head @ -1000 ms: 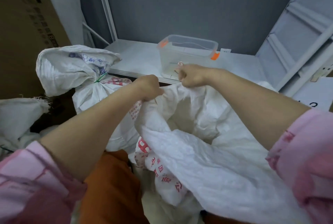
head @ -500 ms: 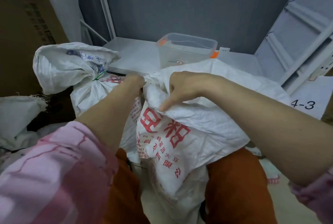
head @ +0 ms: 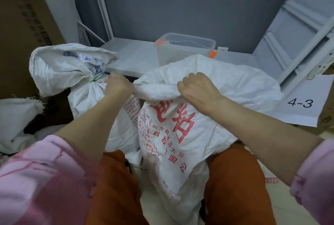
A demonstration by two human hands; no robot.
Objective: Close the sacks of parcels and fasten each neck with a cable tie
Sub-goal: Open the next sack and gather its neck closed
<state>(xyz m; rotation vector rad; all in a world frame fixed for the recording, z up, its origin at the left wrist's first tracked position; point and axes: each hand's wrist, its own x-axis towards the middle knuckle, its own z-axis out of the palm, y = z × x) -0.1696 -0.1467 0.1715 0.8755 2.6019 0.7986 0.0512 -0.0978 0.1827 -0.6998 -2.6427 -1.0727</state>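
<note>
The white woven sack printed with red characters (head: 173,134) stands between the person's knees; left hand (head: 118,86) and right hand (head: 197,87) each clutch its folded top edge, which runs crosswise between them, equally near both

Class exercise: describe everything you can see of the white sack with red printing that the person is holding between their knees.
The sack with red printing looks like crinkled white woven plastic, with large red characters above rows of smaller red text. It stands upright between orange-clad knees. Its top is folded over into a rolled edge, not yet tied; no cable tie is visible on it. The left hand grips the roll's left end, and the right hand grips its middle. The tied sack sits just behind it to the left.
</note>
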